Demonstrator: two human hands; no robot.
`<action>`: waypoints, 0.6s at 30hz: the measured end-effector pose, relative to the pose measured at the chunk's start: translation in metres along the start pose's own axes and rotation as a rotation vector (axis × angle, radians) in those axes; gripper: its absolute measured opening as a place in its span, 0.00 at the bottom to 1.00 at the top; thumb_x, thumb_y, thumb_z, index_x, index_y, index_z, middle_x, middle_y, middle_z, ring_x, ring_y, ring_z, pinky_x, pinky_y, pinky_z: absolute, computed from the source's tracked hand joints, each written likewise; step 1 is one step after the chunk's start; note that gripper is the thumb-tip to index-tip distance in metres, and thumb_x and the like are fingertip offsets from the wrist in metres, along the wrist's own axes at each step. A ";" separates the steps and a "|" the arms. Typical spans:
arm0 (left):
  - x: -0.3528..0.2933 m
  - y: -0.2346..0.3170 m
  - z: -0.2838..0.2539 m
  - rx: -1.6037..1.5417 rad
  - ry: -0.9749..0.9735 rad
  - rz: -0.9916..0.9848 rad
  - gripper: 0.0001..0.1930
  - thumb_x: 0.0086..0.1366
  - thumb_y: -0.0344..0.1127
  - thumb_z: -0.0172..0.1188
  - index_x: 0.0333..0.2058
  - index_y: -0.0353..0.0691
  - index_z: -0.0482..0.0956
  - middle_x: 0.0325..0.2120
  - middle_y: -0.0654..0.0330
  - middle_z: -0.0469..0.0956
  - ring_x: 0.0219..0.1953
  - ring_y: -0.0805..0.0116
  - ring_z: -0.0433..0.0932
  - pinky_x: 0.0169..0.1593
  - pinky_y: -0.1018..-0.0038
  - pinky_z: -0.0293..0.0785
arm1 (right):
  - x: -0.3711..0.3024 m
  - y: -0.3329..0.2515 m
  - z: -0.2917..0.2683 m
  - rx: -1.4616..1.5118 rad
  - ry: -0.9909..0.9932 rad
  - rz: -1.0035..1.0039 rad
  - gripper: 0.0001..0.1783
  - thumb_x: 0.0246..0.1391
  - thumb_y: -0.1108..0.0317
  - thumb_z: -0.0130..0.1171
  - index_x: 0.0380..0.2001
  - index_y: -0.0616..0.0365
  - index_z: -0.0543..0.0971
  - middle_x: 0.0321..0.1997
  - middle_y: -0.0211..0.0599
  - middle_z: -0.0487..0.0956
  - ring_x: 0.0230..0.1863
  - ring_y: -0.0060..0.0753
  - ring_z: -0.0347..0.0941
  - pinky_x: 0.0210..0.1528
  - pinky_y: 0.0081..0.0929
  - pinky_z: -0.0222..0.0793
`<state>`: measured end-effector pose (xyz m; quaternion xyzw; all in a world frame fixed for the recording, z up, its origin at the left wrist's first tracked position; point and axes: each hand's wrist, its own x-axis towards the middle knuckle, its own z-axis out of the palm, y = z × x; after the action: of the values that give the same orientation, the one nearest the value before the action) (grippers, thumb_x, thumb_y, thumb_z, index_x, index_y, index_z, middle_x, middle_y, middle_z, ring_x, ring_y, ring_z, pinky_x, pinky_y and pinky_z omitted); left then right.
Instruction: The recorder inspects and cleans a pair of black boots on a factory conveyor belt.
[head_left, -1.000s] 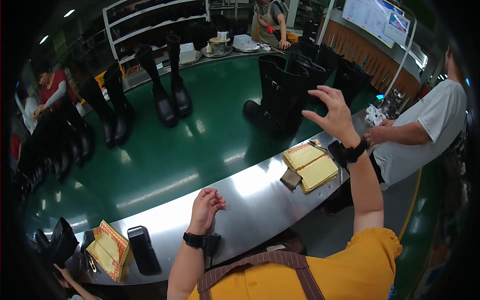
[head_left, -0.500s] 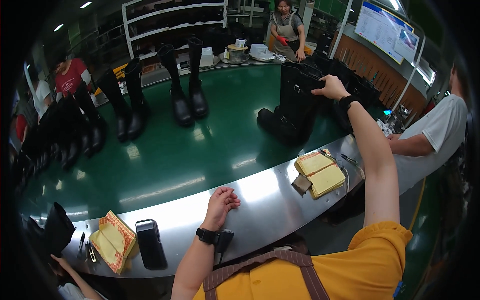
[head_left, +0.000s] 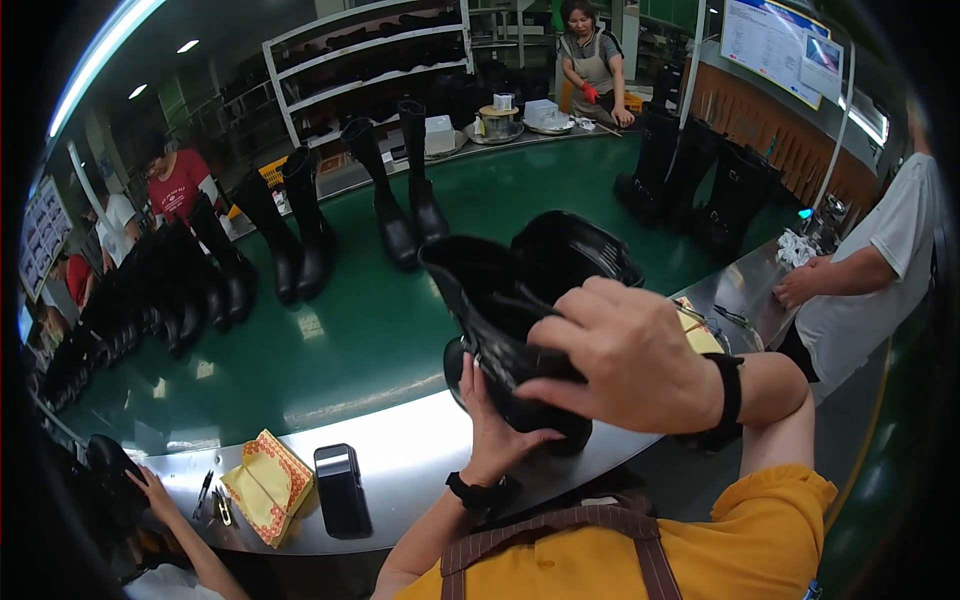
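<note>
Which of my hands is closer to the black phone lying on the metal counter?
Left. The left hand under the black boots is just right of the phone; the right hand is higher, farther right.

Tall black boots (head_left: 400, 190) stand in pairs on a curved green surface (head_left: 330, 340); its steel rim (head_left: 400, 450) carries a yellow cloth (head_left: 265, 485), a black device (head_left: 342, 490) and small tools (head_left: 212, 498).

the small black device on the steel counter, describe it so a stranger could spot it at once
Follow the curved steel counter edging the green conveyor. Left of the hands holding a black boot, the flat black device lies beside yellow cloths; it alone is rectangular.
</note>
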<state>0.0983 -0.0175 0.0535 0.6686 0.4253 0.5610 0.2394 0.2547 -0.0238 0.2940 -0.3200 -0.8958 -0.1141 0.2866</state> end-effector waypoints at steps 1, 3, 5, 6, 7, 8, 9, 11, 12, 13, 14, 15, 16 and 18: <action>0.000 0.003 0.002 0.081 -0.051 -0.088 0.64 0.36 0.49 0.81 0.65 0.37 0.46 0.64 0.47 0.52 0.66 0.51 0.52 0.67 0.57 0.50 | -0.004 -0.008 0.002 0.034 -0.011 -0.078 0.20 0.38 0.55 0.71 0.34 0.53 0.80 0.28 0.32 0.74 0.28 0.36 0.72 0.29 0.29 0.68; 0.000 0.004 -0.001 -0.300 -0.227 -0.355 0.46 0.40 0.42 0.79 0.57 0.38 0.63 0.56 0.52 0.65 0.58 0.59 0.66 0.61 0.62 0.63 | -0.015 -0.014 0.002 -0.011 0.068 -0.231 0.29 0.38 0.56 0.71 0.48 0.48 0.79 0.35 0.33 0.75 0.29 0.29 0.71 0.26 0.24 0.67; 0.001 -0.003 -0.005 -0.298 -0.160 -0.313 0.47 0.41 0.41 0.78 0.58 0.36 0.60 0.55 0.51 0.66 0.58 0.58 0.67 0.60 0.62 0.63 | -0.029 -0.001 0.000 0.121 0.131 -0.288 0.31 0.38 0.54 0.74 0.49 0.43 0.78 0.44 0.39 0.72 0.38 0.33 0.71 0.34 0.25 0.70; 0.002 -0.008 -0.007 -0.284 -0.107 -0.268 0.48 0.42 0.40 0.77 0.59 0.35 0.58 0.53 0.50 0.68 0.57 0.58 0.69 0.60 0.63 0.64 | -0.040 0.008 0.000 0.026 0.245 -0.334 0.31 0.37 0.52 0.75 0.49 0.41 0.78 0.50 0.42 0.70 0.44 0.36 0.71 0.39 0.27 0.71; 0.002 -0.014 -0.008 -0.272 -0.054 -0.225 0.49 0.43 0.39 0.76 0.60 0.33 0.55 0.52 0.50 0.69 0.56 0.57 0.70 0.60 0.63 0.65 | -0.054 0.017 0.004 0.004 0.475 -0.301 0.20 0.43 0.58 0.71 0.44 0.33 0.82 0.50 0.37 0.71 0.45 0.33 0.71 0.38 0.23 0.71; 0.001 -0.020 -0.010 -0.174 -0.083 -0.207 0.47 0.44 0.38 0.75 0.59 0.33 0.56 0.53 0.49 0.69 0.56 0.56 0.70 0.60 0.64 0.65 | -0.069 0.031 0.007 0.070 0.603 -0.265 0.26 0.40 0.52 0.73 0.43 0.43 0.77 0.47 0.37 0.70 0.42 0.36 0.69 0.39 0.27 0.70; 0.000 -0.024 -0.012 -0.055 -0.121 -0.242 0.46 0.44 0.38 0.74 0.59 0.32 0.57 0.53 0.48 0.69 0.56 0.56 0.70 0.60 0.65 0.64 | -0.086 0.044 0.011 0.121 0.670 -0.209 0.34 0.36 0.46 0.75 0.43 0.53 0.73 0.44 0.38 0.69 0.40 0.38 0.68 0.40 0.32 0.69; -0.003 -0.031 -0.013 -0.113 -0.096 -0.171 0.40 0.45 0.36 0.71 0.57 0.32 0.63 0.51 0.48 0.71 0.54 0.55 0.71 0.59 0.66 0.65 | -0.122 0.046 0.048 0.460 0.695 0.054 0.53 0.34 0.43 0.75 0.56 0.61 0.57 0.46 0.40 0.64 0.46 0.34 0.64 0.48 0.32 0.63; -0.004 -0.032 -0.014 -0.126 -0.095 -0.183 0.36 0.46 0.35 0.69 0.54 0.32 0.67 0.50 0.49 0.73 0.54 0.57 0.72 0.59 0.66 0.65 | -0.140 0.041 0.068 0.655 0.571 0.218 0.58 0.33 0.44 0.75 0.60 0.64 0.55 0.49 0.41 0.63 0.50 0.36 0.63 0.54 0.36 0.59; -0.005 -0.032 -0.014 -0.107 -0.107 -0.182 0.31 0.47 0.34 0.67 0.52 0.31 0.72 0.48 0.51 0.76 0.53 0.58 0.73 0.59 0.67 0.65 | -0.157 0.029 0.092 0.737 0.466 0.368 0.65 0.32 0.45 0.76 0.65 0.67 0.49 0.55 0.46 0.63 0.57 0.40 0.61 0.58 0.38 0.57; -0.006 -0.031 -0.014 -0.088 -0.101 -0.148 0.34 0.45 0.33 0.67 0.54 0.34 0.69 0.49 0.50 0.74 0.52 0.57 0.73 0.57 0.68 0.67 | -0.171 0.022 0.110 0.693 0.294 0.384 0.69 0.30 0.47 0.78 0.66 0.69 0.46 0.60 0.50 0.61 0.62 0.45 0.59 0.62 0.39 0.54; -0.006 -0.030 -0.014 -0.109 -0.091 -0.170 0.34 0.45 0.33 0.67 0.54 0.34 0.69 0.49 0.50 0.74 0.52 0.57 0.73 0.57 0.68 0.67 | -0.182 0.015 0.129 0.580 0.169 0.416 0.67 0.31 0.50 0.78 0.66 0.68 0.47 0.62 0.51 0.60 0.65 0.47 0.56 0.65 0.39 0.53; -0.006 -0.028 -0.015 -0.141 -0.107 -0.181 0.33 0.46 0.32 0.67 0.54 0.32 0.69 0.49 0.51 0.74 0.52 0.59 0.73 0.58 0.68 0.66 | -0.188 0.009 0.147 0.602 0.055 0.499 0.65 0.31 0.53 0.79 0.66 0.65 0.49 0.62 0.52 0.60 0.64 0.49 0.57 0.65 0.41 0.53; -0.004 -0.023 -0.015 -0.171 -0.124 -0.191 0.33 0.47 0.31 0.66 0.53 0.31 0.69 0.49 0.51 0.75 0.53 0.60 0.73 0.59 0.67 0.65 | -0.190 -0.002 0.180 0.619 0.043 0.547 0.63 0.32 0.54 0.78 0.66 0.64 0.50 0.62 0.52 0.60 0.64 0.50 0.57 0.64 0.42 0.54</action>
<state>0.0770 -0.0113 0.0363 0.6356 0.4221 0.5275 0.3737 0.2941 -0.0517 0.0373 -0.4424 -0.7636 0.2343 0.4078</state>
